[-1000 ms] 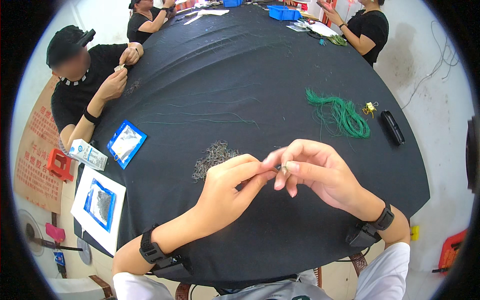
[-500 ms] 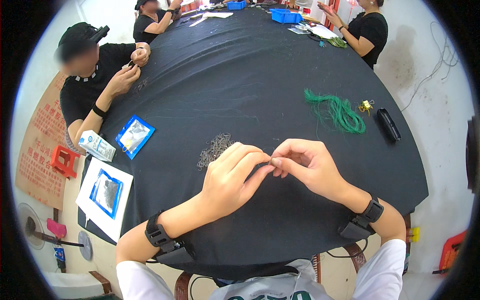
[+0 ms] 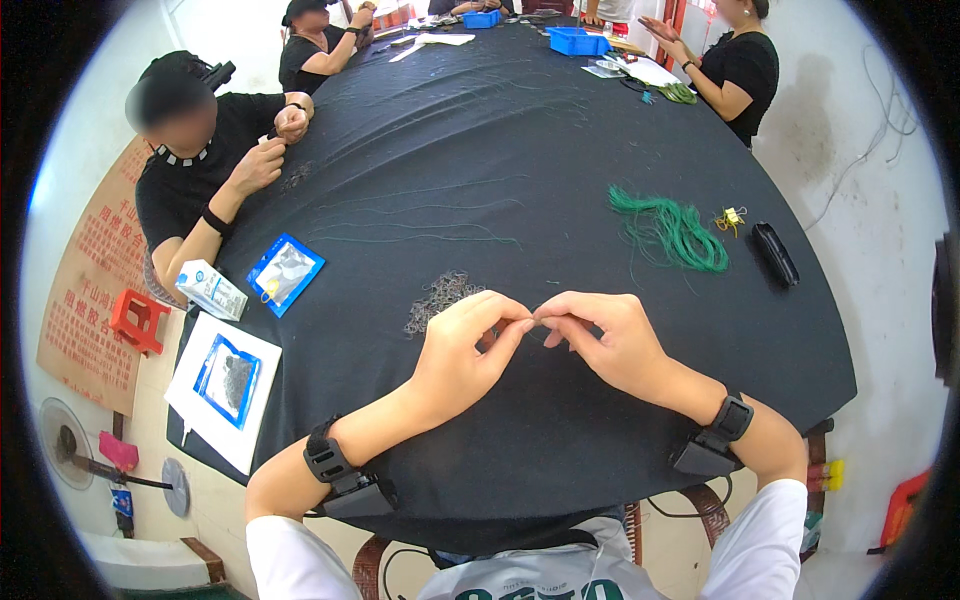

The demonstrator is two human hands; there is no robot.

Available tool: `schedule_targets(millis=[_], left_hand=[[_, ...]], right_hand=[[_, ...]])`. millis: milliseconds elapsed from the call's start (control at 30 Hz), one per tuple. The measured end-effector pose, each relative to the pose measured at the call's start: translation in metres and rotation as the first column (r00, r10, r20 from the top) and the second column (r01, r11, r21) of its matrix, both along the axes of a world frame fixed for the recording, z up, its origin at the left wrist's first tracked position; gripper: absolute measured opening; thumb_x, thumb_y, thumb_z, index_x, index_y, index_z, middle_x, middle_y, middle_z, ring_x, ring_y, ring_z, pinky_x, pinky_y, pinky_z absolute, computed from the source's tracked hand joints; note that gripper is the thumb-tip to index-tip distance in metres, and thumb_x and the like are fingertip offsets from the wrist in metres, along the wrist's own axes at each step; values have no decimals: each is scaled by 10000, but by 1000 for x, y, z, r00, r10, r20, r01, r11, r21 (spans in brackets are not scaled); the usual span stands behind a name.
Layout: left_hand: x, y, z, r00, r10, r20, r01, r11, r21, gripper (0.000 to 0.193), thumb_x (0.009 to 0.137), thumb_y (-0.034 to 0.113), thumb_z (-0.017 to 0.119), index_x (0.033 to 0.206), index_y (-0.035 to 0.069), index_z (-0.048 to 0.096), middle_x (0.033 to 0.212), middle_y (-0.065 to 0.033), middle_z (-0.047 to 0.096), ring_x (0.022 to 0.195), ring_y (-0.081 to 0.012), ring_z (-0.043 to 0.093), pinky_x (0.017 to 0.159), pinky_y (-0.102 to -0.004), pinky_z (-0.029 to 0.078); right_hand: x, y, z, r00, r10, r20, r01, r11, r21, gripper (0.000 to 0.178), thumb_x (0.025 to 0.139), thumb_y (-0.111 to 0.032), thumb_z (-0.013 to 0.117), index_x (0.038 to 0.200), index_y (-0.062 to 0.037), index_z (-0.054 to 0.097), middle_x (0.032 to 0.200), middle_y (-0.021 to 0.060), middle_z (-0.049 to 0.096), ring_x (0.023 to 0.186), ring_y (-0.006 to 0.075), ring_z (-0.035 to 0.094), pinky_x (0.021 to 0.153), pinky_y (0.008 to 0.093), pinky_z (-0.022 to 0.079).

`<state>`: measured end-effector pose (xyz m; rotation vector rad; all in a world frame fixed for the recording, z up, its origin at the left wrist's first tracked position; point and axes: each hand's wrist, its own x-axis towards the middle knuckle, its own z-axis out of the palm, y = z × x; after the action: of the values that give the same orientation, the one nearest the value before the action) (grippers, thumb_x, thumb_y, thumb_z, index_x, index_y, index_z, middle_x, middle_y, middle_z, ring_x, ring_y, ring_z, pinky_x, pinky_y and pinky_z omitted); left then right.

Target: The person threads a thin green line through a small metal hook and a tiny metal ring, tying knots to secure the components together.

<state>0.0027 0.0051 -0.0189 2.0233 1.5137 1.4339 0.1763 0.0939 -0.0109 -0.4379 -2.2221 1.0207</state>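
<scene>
My left hand and my right hand meet over the black-covered table, thumbs and fingertips pinched together. What sits between the fingertips is too small to name; a thin dark line seems to show just below them. Just beyond my left hand lies a tangled pile of small dark wire pieces, perhaps hooks. Farther right rests a loose bundle of green thread, and several single green strands are stretched across the cloth at the left middle.
To the left are a blue-edged packet, a drink carton and a white board bearing another packet. A black case and a yellow binder clip lie right. A co-worker sits at the left edge; others are farther back.
My fingertips have shifted slightly left and my left fingers are more bent, still pinched close to the right ones. The whole view has shifted a little.
</scene>
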Motion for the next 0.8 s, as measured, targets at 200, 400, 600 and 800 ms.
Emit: schedule_targets(millis=[200, 400, 600, 800], left_hand=[[4, -1, 0, 956, 14, 294, 59, 969, -240, 82, 872, 63, 605, 910, -5, 632, 832, -39, 637, 714, -77, 589, 521, -197, 466], [3, 0, 3, 883, 8, 469, 192, 906, -377, 104, 881, 79, 599, 937, -3, 630, 817, -33, 606, 674, -66, 557, 504, -190, 457], [1, 1, 2, 814, 15, 580, 269, 876, -400, 115, 881, 81, 604, 934, -19, 627, 805, -39, 595, 685, -76, 550, 505, -195, 460], [1, 1, 0, 754, 12, 656, 338, 850, -404, 134, 883, 83, 605, 967, -21, 623, 818, -40, 598, 693, -78, 553, 513, -204, 467]], right_hand=[[2, 5, -3, 1000, -25, 13, 20, 943, 332, 103, 841, -6, 550, 917, -46, 607, 761, 94, 670, 658, 223, 678, 560, 309, 513], [1, 7, -2, 999, -29, -34, 36, 971, 235, 85, 844, -9, 566, 911, -39, 608, 749, 98, 671, 642, 194, 676, 538, 292, 510], [3, 11, 5, 998, 53, -15, -52, 818, -573, 105, 925, -78, 523, 925, -32, 617, 894, 82, 672, 780, 147, 664, 596, 250, 510], [3, 17, -7, 943, 168, -286, -332, 525, -784, 148, 944, -156, 525, 976, -25, 585, 1056, 117, 610, 878, 156, 643, 629, 234, 510]])
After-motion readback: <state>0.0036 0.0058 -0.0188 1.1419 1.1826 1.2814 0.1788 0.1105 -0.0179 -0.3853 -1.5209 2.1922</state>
